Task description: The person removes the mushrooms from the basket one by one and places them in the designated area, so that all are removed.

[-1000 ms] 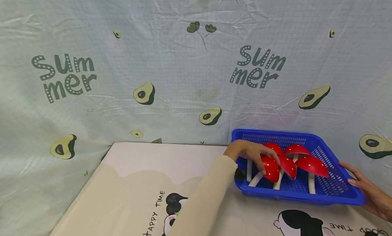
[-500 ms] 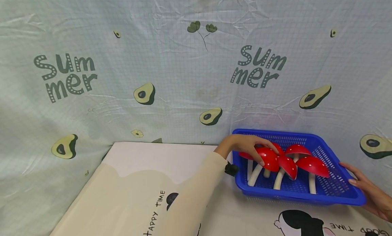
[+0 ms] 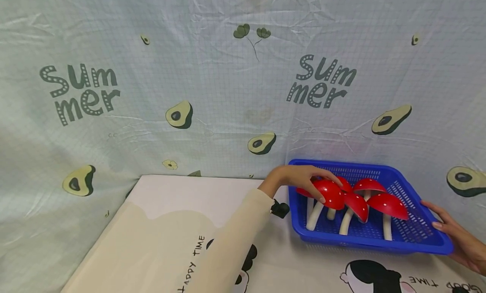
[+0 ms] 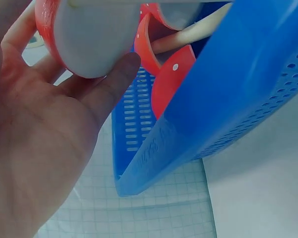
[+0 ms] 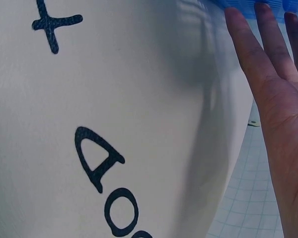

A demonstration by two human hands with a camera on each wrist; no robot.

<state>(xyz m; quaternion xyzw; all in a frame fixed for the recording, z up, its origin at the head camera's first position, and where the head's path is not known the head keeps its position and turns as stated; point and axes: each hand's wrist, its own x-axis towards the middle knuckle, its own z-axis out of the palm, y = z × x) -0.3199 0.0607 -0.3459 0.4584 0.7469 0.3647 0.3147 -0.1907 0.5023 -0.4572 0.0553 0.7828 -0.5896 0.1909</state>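
In the head view, my left hand (image 3: 303,179) reaches over the left side of a blue plastic basket (image 3: 357,243). Its thumb and fingers hold the cap of a toy mushroom (image 3: 331,195), red with white dots on a pale stem. Seen from the left wrist, fingers of the left hand (image 4: 49,129) curl about the cap's edge, and the white underside of the mushroom (image 4: 97,39) shows. My right hand (image 3: 457,240) holds the basket's right rim, thumb over the edge. The right wrist view has straight fingers (image 5: 246,47) of that hand reaching the basket (image 5: 248,6).
Several more red-capped mushrooms (image 3: 388,206) stand or lean in the basket. The table wears a pale printed cover (image 3: 163,225) with cartoon figures and lettering. Behind it rises a curtain (image 3: 212,73) with avocado prints, close to the basket's back rim.
My left hand has moved up and left over the basket, raising the mushroom it holds and drawing it leftward. The right hand and the basket have stayed in place.
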